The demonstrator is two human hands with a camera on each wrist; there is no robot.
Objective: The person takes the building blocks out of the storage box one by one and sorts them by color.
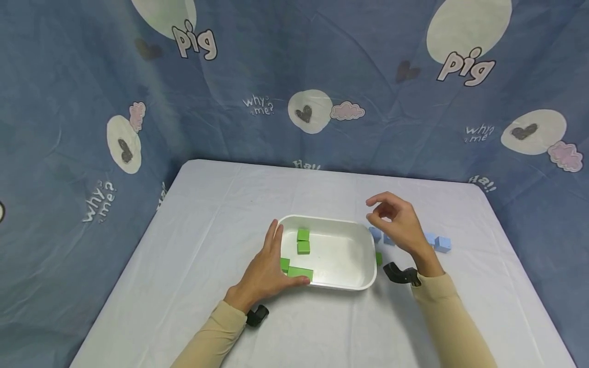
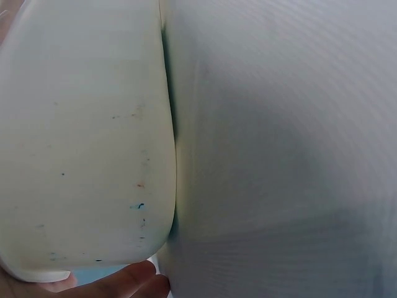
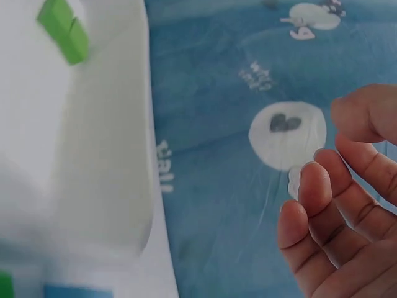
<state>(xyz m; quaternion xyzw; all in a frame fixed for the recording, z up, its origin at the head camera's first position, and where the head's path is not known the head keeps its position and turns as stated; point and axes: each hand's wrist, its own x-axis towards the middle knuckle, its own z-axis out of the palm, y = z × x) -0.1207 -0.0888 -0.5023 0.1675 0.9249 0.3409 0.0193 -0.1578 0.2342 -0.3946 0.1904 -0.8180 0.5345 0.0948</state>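
My left hand (image 1: 267, 271) grips the left end of a white plastic tray (image 1: 345, 280), its thumb at the near rim and its fingers along the left side. Several green blocks (image 1: 303, 247) lie in the left part of the tray. In the left wrist view, fingertips (image 2: 133, 276) show at one end of the tray's marked outer surface (image 2: 93, 155). Over the table to the right of the tray, my right hand (image 1: 398, 222) is raised with loosely bent fingers and nothing between them. Partly behind it lie several light blue blocks (image 1: 443, 244).
One green block (image 1: 379, 258) lies just outside the tray's right end. A white cloth covers the table (image 1: 221, 204), and a blue printed curtain (image 1: 257, 138) hangs behind it. Each wrist bears a black device, such as the right one (image 1: 400, 274).
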